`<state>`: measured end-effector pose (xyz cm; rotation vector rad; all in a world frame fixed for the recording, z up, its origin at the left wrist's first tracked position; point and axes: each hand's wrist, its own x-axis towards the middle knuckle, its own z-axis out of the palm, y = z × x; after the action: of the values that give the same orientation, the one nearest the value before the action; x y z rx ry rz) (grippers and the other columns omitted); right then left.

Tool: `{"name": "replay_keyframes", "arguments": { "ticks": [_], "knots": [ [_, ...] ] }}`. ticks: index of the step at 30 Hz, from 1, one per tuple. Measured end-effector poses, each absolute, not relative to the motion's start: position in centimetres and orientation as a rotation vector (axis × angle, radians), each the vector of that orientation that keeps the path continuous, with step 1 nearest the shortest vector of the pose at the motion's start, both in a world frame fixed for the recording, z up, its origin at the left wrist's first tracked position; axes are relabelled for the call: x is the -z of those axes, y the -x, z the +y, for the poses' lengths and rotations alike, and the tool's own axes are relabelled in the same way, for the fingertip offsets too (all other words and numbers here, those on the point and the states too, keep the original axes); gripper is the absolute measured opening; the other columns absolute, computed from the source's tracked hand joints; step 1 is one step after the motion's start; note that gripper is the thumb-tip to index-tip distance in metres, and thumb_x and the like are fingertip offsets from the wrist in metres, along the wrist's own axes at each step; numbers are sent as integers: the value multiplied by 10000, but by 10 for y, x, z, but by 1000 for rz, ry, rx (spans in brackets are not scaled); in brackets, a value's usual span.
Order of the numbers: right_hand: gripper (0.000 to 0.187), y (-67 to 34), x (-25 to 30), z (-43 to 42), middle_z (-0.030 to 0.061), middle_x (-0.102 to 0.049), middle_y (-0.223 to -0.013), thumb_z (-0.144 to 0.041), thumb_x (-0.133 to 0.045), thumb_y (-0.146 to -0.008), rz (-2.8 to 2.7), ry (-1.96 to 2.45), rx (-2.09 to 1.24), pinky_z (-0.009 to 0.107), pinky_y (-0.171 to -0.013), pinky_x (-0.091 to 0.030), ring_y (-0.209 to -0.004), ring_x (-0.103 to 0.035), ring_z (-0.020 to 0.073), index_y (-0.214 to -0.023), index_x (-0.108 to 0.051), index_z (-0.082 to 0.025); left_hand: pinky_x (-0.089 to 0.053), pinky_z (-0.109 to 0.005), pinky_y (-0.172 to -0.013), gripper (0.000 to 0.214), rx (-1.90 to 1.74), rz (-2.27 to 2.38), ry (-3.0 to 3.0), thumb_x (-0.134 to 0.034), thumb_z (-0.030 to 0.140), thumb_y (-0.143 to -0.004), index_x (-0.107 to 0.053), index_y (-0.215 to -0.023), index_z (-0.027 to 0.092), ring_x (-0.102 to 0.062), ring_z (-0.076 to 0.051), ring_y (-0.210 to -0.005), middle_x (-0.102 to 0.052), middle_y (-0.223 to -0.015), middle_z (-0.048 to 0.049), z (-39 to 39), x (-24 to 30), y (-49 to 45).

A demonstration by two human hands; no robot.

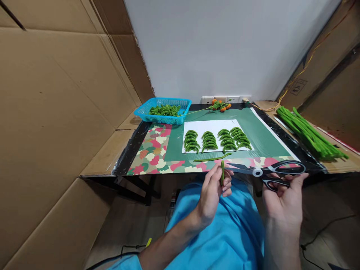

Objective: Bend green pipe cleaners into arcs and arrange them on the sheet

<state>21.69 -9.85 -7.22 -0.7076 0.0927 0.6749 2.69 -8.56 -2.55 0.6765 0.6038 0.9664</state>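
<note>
My left hand (210, 197) pinches a short green fuzzy stem piece (222, 173), like pipe cleaner, upright between thumb and fingers above my lap. In my right hand (285, 204) are black-handled scissors (257, 172), its fingers in the loops. The blades point left, their tips close to the held piece; I cannot tell whether they touch it. One straight green piece (212, 158) lies on the mat just beyond my left hand. Behind it, a white sheet (205, 125) carries several columns of curved green pieces (209, 141).
A blue basket (165, 120) of green pieces stands at the back left. Orange flowers on a stem (221, 105) lie by the wall sockets. Long green stems (312, 135) are bundled at right. The green mat (176, 144) covers the table, with cardboard walls (62, 93) at both sides.
</note>
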Motion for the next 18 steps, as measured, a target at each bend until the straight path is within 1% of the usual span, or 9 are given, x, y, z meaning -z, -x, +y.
{"name": "replay_keyframes", "arguments": {
  "ticks": [6,13,18],
  "knots": [
    [297,-212,59,-100,-119,-645,-655,-466,-790,-935,145,640,-684,270,-631,-565,-557,-606,96,-810,-659,-231,-225,-221,-538,405,-975,591,-713,-680,517,-914,-650,-953,115,-306,-82,-606,-405,-727,26,-87,24,-26],
    [342,-212,59,-102,-108,-631,-634,-501,-786,-928,105,682,-687,295,-641,-565,-562,-606,115,-777,-641,-230,-207,-243,-546,413,-1010,619,-766,-681,516,-915,-674,-887,104,-290,-82,-602,-405,-714,20,-89,23,-28],
    [376,-213,58,-102,-94,-635,-641,-520,-732,-966,126,715,-696,320,-666,-582,-589,-625,130,-754,-618,-231,-200,-254,-555,425,-1002,598,-765,-664,531,-928,-681,-889,109,-292,-82,-600,-400,-714,21,-90,26,-32]
  ]
}}
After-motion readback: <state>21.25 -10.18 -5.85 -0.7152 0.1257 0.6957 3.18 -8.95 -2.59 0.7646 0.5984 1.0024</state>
